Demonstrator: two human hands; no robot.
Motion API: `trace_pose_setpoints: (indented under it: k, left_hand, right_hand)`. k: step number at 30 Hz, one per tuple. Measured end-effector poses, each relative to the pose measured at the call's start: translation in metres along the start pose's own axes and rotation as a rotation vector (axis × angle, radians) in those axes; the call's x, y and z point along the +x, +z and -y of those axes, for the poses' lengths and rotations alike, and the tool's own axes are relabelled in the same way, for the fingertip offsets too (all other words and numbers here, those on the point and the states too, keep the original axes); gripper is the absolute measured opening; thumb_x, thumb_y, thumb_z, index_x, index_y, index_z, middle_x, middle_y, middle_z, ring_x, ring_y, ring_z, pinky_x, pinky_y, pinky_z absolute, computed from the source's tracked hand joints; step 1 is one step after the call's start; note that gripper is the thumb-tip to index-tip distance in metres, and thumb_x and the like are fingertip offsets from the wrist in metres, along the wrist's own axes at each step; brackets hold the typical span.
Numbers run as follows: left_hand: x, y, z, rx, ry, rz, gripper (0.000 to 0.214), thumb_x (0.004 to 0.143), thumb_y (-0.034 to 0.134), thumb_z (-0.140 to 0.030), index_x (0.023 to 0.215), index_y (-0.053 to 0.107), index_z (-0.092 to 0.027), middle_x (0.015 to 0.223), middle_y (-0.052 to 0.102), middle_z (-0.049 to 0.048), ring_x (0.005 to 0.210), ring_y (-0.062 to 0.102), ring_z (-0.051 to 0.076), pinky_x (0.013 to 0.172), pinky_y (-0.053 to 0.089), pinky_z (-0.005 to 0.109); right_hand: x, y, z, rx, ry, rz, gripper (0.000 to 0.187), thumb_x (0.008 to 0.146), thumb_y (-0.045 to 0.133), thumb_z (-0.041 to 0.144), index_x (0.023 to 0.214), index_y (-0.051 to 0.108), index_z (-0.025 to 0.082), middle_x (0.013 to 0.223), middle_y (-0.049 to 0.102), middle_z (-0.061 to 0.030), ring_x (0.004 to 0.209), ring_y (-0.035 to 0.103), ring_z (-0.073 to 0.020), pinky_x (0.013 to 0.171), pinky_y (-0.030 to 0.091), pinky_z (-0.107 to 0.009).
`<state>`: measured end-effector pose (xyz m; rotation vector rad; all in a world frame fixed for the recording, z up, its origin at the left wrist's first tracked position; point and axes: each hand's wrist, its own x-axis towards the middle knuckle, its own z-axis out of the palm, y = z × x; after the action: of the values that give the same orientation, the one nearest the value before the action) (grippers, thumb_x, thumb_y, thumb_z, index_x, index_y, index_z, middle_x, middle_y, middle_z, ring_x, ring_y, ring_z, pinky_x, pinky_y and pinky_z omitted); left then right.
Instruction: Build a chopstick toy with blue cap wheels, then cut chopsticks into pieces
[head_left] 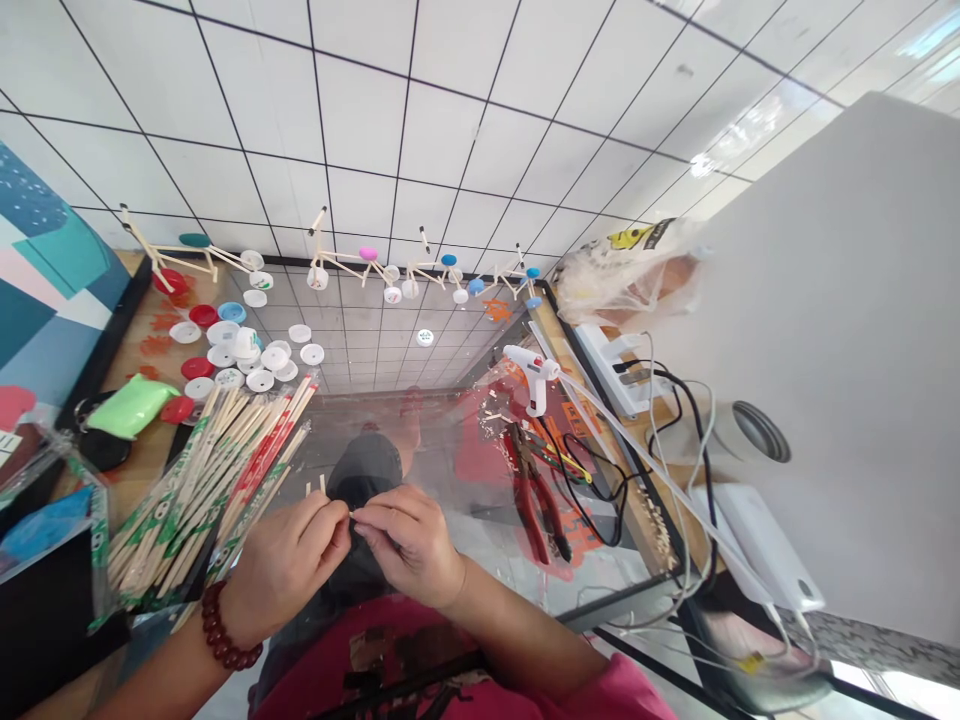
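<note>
Pinching stick [351, 514], L hand [289, 565] + R hand [411, 545]; chopsticks [202, 480] crowding left.

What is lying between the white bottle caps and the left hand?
A fanned pile of wrapped chopsticks lies between the bottle caps and the left hand, as the head view shows.

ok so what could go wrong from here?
1. The left hand and right hand pinch a short pale wooden stick by the tips only; that small grip may slip.
2. The loose heap of paper-wrapped wooden chopsticks lies beside the left hand; a nudge could scatter it.
3. The white plastic glue gun stands near tangled black cables; a snag might tip it.
</note>
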<state>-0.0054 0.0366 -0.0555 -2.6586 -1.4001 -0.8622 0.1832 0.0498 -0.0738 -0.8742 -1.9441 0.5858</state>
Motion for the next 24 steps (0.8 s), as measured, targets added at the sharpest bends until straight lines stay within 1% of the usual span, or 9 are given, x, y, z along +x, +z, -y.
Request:
trace_pose_setpoints:
  k: [4,8,11,14,16,18,19,21,24]
  left_hand:
    - [0.002,-0.01,0.0,-0.242,-0.116,-0.017,0.011,0.094,0.05,-0.011,0.088,0.054,-0.019,0.071,0.055,-0.0018,0.059,0.053,0.012,0.058,0.042,0.024]
    - [0.008,-0.024,0.007,-0.289,-0.319,-0.087,0.01,0.093,0.053,-0.014,0.085,0.055,-0.02,0.071,0.055,-0.0035,0.06,0.051,0.011,0.06,0.041,0.023]
    - [0.014,-0.032,0.012,-0.34,-0.445,-0.027,0.016,0.094,0.052,-0.017,0.078,0.056,-0.02,0.067,0.052,-0.0047,0.055,0.047,0.009,0.055,0.038,0.023]
    - [0.017,-0.035,0.014,-0.329,-0.471,0.044,0.032,0.095,0.054,-0.023,0.064,0.05,-0.02,0.059,0.044,-0.0052,0.053,0.043,0.01,0.054,0.035,0.024]
    - [0.016,-0.035,0.017,-0.263,-0.487,0.028,0.028,0.093,0.059,-0.029,0.066,0.055,-0.02,0.058,0.046,-0.0051,0.055,0.045,0.011,0.056,0.036,0.025]
    - [0.014,-0.037,0.02,-0.199,-0.541,0.037,0.017,0.089,0.063,-0.033,0.079,0.063,-0.02,0.063,0.054,-0.0042,0.057,0.05,0.012,0.057,0.037,0.025]
    - [0.013,-0.039,0.022,-0.19,-0.566,0.1,0.015,0.088,0.065,-0.035,0.082,0.065,-0.02,0.065,0.058,-0.0036,0.059,0.052,0.012,0.058,0.037,0.025]
    - [0.012,-0.043,0.024,-0.202,-0.579,0.347,0.015,0.083,0.07,-0.037,0.081,0.066,-0.022,0.071,0.065,-0.0024,0.065,0.058,0.015,0.06,0.039,0.026]
    - [0.012,-0.048,0.021,-0.17,-0.511,0.711,0.013,0.077,0.074,-0.034,0.077,0.067,-0.023,0.082,0.071,-0.0003,0.077,0.064,0.02,0.065,0.04,0.029]
  right_hand:
    - [0.0,-0.002,-0.003,-0.024,0.037,-0.012,0.016,0.095,0.06,0.017,0.106,0.07,0.022,0.092,0.077,-0.0043,0.08,0.07,-0.015,0.074,0.054,-0.029]
    - [0.003,-0.011,-0.006,-0.064,0.121,-0.067,0.012,0.094,0.063,0.02,0.1,0.073,0.023,0.091,0.074,-0.005,0.084,0.068,-0.0166,0.077,0.053,-0.031]
    - [0.005,-0.016,-0.009,-0.104,0.156,-0.088,0.011,0.094,0.064,0.023,0.099,0.074,0.023,0.088,0.071,-0.0048,0.081,0.066,-0.017,0.076,0.052,-0.033]
    - [0.006,-0.018,-0.009,-0.11,0.173,-0.08,0.011,0.094,0.064,0.023,0.098,0.074,0.024,0.086,0.071,-0.0045,0.08,0.066,-0.0172,0.076,0.052,-0.034]
    - [0.006,-0.019,-0.007,-0.037,0.167,0.004,0.012,0.095,0.062,0.023,0.096,0.073,0.024,0.086,0.072,-0.0047,0.081,0.066,-0.0172,0.077,0.052,-0.033]
    - [0.007,-0.02,-0.002,0.173,0.179,0.217,0.013,0.096,0.058,0.024,0.095,0.071,0.023,0.088,0.073,-0.0051,0.083,0.068,-0.016,0.079,0.053,-0.031]
    - [0.008,-0.022,0.001,0.328,0.218,0.345,0.014,0.098,0.056,0.026,0.095,0.069,0.022,0.09,0.074,-0.0054,0.082,0.068,-0.0148,0.078,0.054,-0.029]
    - [0.008,-0.025,0.009,0.67,0.359,0.567,0.018,0.1,0.053,0.033,0.097,0.064,0.019,0.096,0.074,-0.0063,0.08,0.07,-0.0127,0.075,0.055,-0.027]
    - [0.006,-0.026,0.022,1.015,0.583,0.714,0.029,0.099,0.054,0.046,0.096,0.059,0.017,0.105,0.073,-0.0086,0.086,0.07,-0.0128,0.08,0.056,-0.029]
